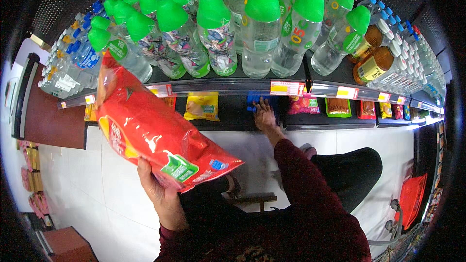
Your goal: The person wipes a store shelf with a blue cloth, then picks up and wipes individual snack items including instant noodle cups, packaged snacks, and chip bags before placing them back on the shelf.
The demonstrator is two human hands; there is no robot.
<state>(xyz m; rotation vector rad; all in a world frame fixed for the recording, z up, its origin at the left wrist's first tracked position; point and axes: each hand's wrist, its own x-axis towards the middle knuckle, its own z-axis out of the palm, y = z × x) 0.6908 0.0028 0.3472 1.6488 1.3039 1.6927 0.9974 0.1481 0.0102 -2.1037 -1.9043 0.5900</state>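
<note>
My left hand [160, 196] grips a large, puffed red snack bag [153, 127] by its lower edge. The bag is tilted in front of the shelf and hides part of it. At the low shelf, my right hand [265, 114] reaches in with its fingers apart, over or against a blue package [255, 100]. The shelf edge above partly covers that package. To its left lies a yellow snack packet [202, 106], and to its right a pink packet [305, 104].
Bottles with green caps [262, 32] crowd the shelf above, beside amber bottles [375, 63]. Price tags line its edge [233, 89]. More packets [338, 107] lie along the low shelf. A red basket [411, 202] is at right, and a brown box [69, 243] at lower left.
</note>
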